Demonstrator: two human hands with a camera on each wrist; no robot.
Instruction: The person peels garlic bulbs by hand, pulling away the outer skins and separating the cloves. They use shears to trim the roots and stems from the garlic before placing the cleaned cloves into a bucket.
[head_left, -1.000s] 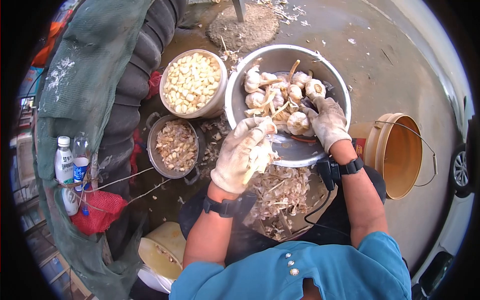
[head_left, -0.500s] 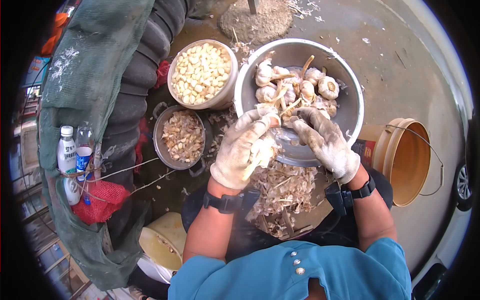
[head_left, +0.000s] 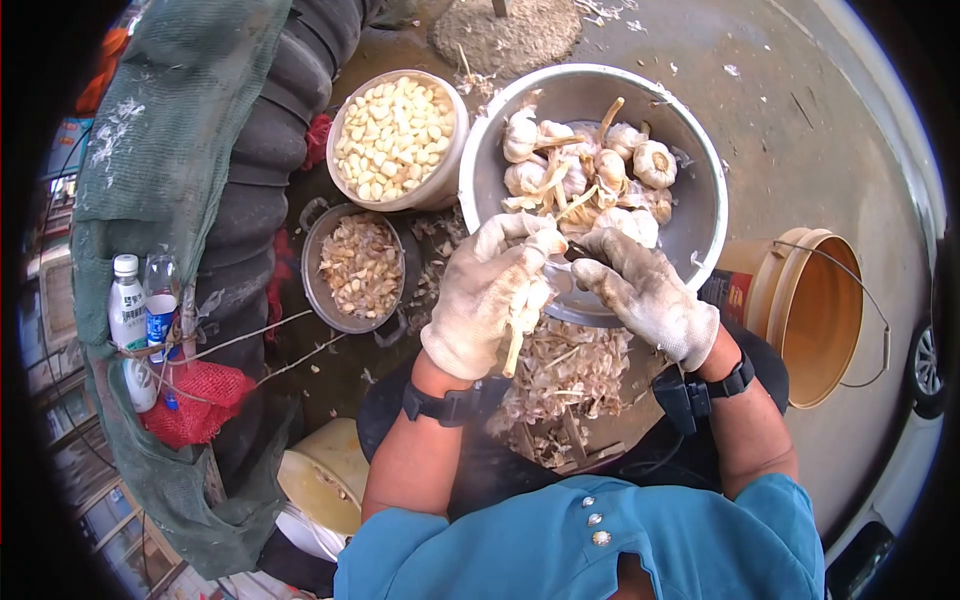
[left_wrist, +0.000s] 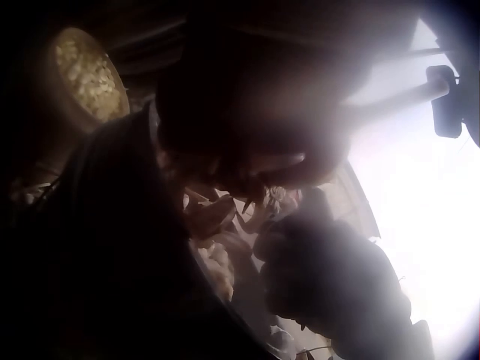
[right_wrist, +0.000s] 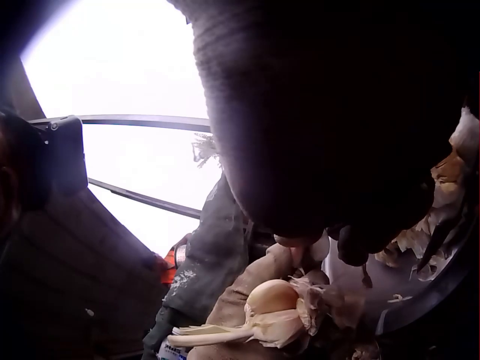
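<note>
My gloved left hand [head_left: 485,290] grips a partly peeled garlic bulb [right_wrist: 271,298] over the near rim of the metal basin [head_left: 572,88]. Its stem [head_left: 513,350] sticks out below the palm, and a smooth clove is bared in the right wrist view. Thumb and fingers of my gloved right hand [head_left: 645,300] close on a pale piece of garlic [right_wrist: 319,251] right beside the left fingertips. Much of the held bulb is hidden by the gloves. Several whole garlic bulbs [head_left: 610,170] with dry stalks lie in the basin behind both hands. In the left wrist view both hands are dark.
Left of the basin stand a tub of peeled cloves [head_left: 395,140] and a pot of unpeeled cloves [head_left: 360,265]. Garlic skins [head_left: 560,385] are heaped below my hands. An orange bucket [head_left: 830,300] lies on the right. Bottles [head_left: 127,310] and red mesh [head_left: 205,400] are at the left.
My right hand has come from the bulbs in the basin to my left hand's fingertips. The bulb in my left hand has turned, its stem now hanging lower. The head view has shifted slightly.
</note>
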